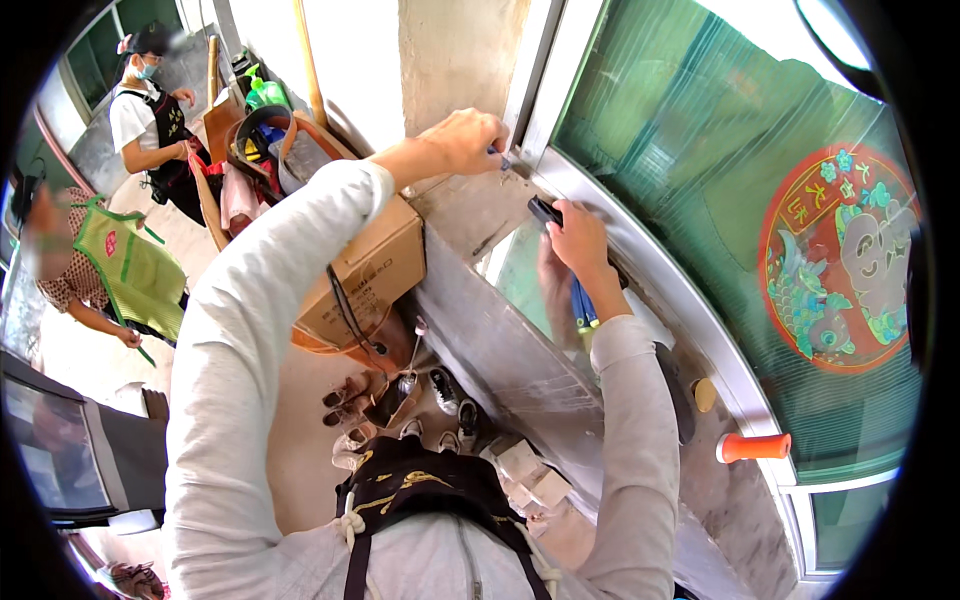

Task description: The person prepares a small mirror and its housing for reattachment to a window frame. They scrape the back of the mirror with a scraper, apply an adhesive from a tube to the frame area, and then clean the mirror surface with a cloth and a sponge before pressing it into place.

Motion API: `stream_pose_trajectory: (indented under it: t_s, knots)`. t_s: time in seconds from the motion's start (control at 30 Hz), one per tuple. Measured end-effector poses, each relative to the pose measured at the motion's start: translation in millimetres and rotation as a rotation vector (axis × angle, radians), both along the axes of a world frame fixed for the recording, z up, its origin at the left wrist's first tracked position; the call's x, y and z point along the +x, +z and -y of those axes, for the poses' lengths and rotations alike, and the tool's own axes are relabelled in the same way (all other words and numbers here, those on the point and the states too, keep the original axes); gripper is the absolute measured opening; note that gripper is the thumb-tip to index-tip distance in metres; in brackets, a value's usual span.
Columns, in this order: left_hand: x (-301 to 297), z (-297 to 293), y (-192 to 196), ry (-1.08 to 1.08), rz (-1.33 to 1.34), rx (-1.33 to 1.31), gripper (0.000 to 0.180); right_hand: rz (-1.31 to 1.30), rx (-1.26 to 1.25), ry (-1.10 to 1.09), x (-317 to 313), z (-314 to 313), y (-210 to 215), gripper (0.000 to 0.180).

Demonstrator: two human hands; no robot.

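Over the far end of the window ledge (pixel 455 205), my left hand (pixel 465 142) is closed in a pinch. A small dark bluish piece (pixel 497 156) shows at its fingertips, too small to name. Lower and to the right, my right hand (pixel 580 240) is wrapped round a black blocky object (pixel 544 210), whose kind I cannot make out. Its end points toward the corner of the metal window frame (pixel 625 215). Beneath that hand, a reflective glass pane (pixel 522 275) lies on the ledge. A tool with blue-and-yellow handles (pixel 583 305) is partly hidden by my right wrist.
An orange cylinder (pixel 755 447) and a round tan lid (pixel 704 394) sit along the ledge. Green window glass (pixel 690 130) carries a round red sticker (pixel 838 258). Left are a cardboard box (pixel 375 265), floor shoes (pixel 445 390), a person in green apron (pixel 120 260) and a masked person (pixel 135 120).
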State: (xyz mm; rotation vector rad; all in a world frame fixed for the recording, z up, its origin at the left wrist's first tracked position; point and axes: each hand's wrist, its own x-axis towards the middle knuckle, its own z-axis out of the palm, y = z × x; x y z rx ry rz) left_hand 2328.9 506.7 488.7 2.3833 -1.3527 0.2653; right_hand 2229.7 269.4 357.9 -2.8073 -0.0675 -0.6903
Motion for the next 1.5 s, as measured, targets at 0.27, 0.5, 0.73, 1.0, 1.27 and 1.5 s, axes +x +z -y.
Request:
stream_pose_trajectory:
  t_s: [0.27, 0.5, 0.73, 1.0, 1.27, 1.5]
  knots:
    - [-79, -95, 65, -0.049, -0.165, 0.185, 0.015, -0.05, 0.025, -0.003, 2, 4, 4, 0.03]
    - [-21, -46, 30, 0.079, 0.063, 0.008, 0.017, -0.079, 0.042, -0.011, 4, 0, 10, 0.025]
    - [34, 6, 3, 0.042, 0.1, 0.066, 0.016, -0.009, 0.029, 0.041, 6, 6, -1, 0.026]
    - [4, -39, -7, -0.03, 0.099, 0.208, 0.018, -0.066, 0.027, -0.007, 2, 2, 4, 0.028]
    - [-79, -98, 21, -0.04, 0.049, 0.271, 0.016, -0.124, 0.01, -0.021, 5, 3, 12, 0.031]
    - [-84, -98, 49, 0.091, 0.097, 0.019, 0.017, -0.185, 0.017, -0.045, 6, 3, 18, 0.03]
